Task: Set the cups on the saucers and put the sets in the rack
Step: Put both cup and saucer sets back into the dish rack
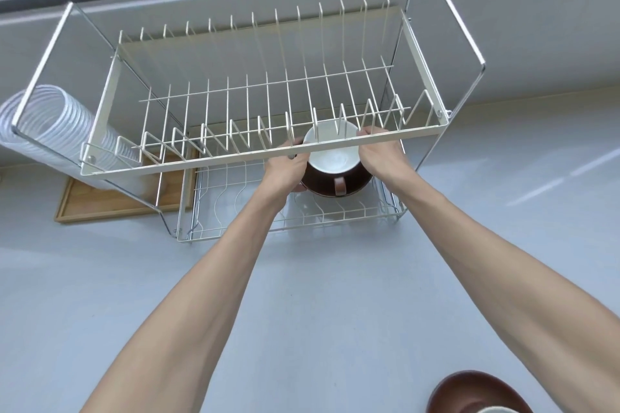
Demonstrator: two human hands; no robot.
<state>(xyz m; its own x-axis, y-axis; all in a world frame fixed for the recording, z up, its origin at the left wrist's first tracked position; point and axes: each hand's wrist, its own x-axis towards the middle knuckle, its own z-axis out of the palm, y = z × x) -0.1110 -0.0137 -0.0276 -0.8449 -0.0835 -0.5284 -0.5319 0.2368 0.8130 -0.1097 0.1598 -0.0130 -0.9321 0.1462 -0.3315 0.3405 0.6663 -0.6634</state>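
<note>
A: Where is the cup (332, 152) against your hands?

B: It sits between them. Your left hand (285, 166) closes on the left edge of the brown saucer (335, 183), your right hand (380, 152) on the right edge, fingers curled in around the set. The cup is white inside, upright on the saucer, its brown handle (339, 185) facing you.

A: And where is the set itself?

B: Over the lower tier (292, 228) of the rack, toward its right half; you cannot tell if it touches the wires. The front rail of the upper tier (201, 164) crosses in front of your fingers and the cup's rim.

A: What else is around you?

B: A wooden tray (100, 204) lies on the counter (318, 295) left of the rack, with a ribbed clear hose (43, 124) behind it. Another brown saucer (469, 389) lies near you at the lower right, partly cut off by the frame's edge.
</note>
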